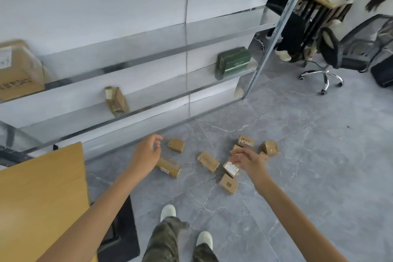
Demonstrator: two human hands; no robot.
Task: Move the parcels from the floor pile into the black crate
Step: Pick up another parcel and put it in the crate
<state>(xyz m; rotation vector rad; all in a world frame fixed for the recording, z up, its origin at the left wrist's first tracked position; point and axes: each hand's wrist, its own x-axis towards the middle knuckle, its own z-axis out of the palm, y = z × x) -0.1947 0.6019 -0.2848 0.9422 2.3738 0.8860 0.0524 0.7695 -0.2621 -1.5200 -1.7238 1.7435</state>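
Several small brown cardboard parcels lie scattered on the grey floor ahead of my feet, among them one at the left [168, 167], one in the middle [208, 161] and one with a white label [231, 169]. My left hand [146, 153] hovers above the left parcel, fingers apart, holding nothing. Over the labelled parcel my right hand [247, 160] is spread, also holding nothing. A black crate [122, 234] shows partly at the lower left, mostly hidden under my left arm and a wooden board.
A yellow wooden tabletop [42, 193] fills the lower left. Metal shelves along the wall carry a green box [234, 62], a brown parcel [116, 100] and a large carton [18, 69]. A seated person and an office chair [340, 55] are at the upper right.
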